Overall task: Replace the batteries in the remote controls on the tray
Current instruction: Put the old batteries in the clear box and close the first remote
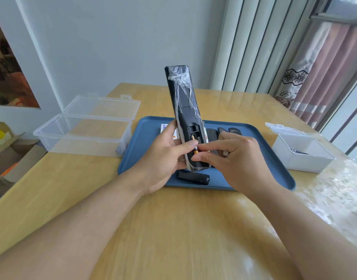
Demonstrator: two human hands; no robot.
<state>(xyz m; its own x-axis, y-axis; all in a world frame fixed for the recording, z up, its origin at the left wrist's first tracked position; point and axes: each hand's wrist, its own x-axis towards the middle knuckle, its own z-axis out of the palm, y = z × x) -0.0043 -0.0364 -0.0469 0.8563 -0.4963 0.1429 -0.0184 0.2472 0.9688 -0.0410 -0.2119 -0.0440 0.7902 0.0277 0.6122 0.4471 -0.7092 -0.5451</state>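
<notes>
Two hands meet over the blue plastic tray [145, 142]: left hand [163, 156] grips one long black plastic-wrapped remote [182, 110]; right hand [232, 156] pinches one gold battery [195, 152] in its open compartment. One black battery cover [193, 177] lies on the near tray, three dark remotes [224, 131] far right.

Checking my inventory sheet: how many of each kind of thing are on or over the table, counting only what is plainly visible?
Remote held in left hand: 1
Battery at right hand: 1
Battery cover: 1
Blue tray: 1
Clear boxes: 2
Total: 6

Home room: wooden table [173, 229], floral curtain [307, 81] by window [353, 122], cardboard boxes [13, 156] on floor.
</notes>
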